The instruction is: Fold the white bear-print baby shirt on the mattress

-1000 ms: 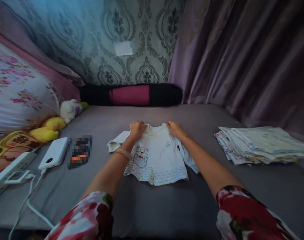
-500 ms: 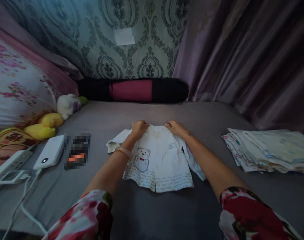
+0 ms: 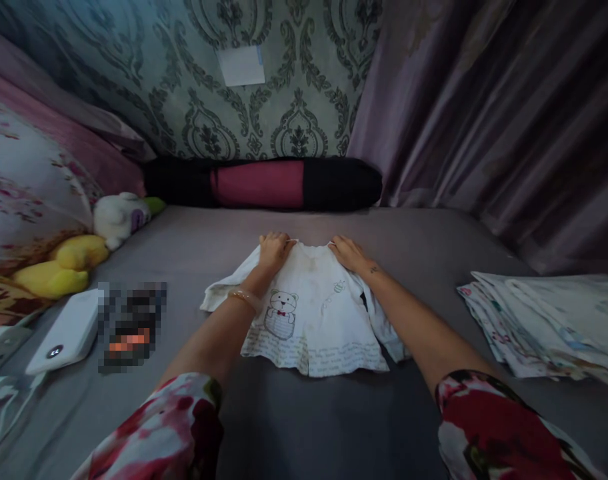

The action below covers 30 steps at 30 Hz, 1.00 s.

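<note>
A small white child's shirt (image 3: 314, 320) with a bear print lies flat on the grey bed sheet (image 3: 304, 420), hem toward me. My left hand (image 3: 273, 249) pinches the left shoulder of the shirt, fingers closed on the cloth. At the right shoulder, my right hand (image 3: 347, 251) grips the fabric the same way. One sleeve spreads out to the left, the other is tucked under my right forearm.
A stack of folded cloths (image 3: 549, 323) lies at the right. On the left are a white power bank (image 3: 64, 331), a blurred dark item (image 3: 129, 327), yellow and white plush toys (image 3: 69, 257) and a floral pillow (image 3: 19, 200). A black and red bolster (image 3: 264, 183) lines the wall; curtains hang right.
Both hands stay on the shirt's shoulders. The left sleeve has spread further out to the left, and the view has shifted slightly right and down.
</note>
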Motion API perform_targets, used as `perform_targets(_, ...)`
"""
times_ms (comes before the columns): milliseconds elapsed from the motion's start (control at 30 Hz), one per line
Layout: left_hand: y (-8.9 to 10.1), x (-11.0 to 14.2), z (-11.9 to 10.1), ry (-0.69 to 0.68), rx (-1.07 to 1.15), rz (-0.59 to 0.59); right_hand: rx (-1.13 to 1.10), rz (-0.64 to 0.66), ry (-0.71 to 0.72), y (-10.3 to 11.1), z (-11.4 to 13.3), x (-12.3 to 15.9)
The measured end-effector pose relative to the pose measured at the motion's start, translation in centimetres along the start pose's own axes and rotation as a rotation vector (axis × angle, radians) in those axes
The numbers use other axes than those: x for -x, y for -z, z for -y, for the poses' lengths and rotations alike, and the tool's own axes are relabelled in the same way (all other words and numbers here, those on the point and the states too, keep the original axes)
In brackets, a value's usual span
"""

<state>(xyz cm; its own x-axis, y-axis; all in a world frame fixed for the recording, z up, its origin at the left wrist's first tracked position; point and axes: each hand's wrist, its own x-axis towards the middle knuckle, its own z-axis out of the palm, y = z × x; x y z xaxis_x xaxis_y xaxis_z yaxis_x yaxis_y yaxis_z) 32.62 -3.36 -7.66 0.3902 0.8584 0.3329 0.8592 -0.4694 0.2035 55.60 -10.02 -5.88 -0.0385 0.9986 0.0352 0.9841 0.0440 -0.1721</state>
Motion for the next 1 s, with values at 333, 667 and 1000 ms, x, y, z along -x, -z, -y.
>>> perform_targets(333, -0.4, -3.1, 1.2, -0.046, -0.092, -0.051, 0.091, -0.032, 0.012, 0.0, -0.5, -3.5)
perform_targets(667, -1.2, -4.3, 1.5, 0.045, -0.058, 0.114, 0.004, -0.009, -0.022, -0.8, -0.9, -5.1)
perform_targets(1000, -2.4, -3.3, 0.0, 0.181, -0.070, 0.076, -0.053, -0.125, -0.178, -1.7, 0.5, -4.1)
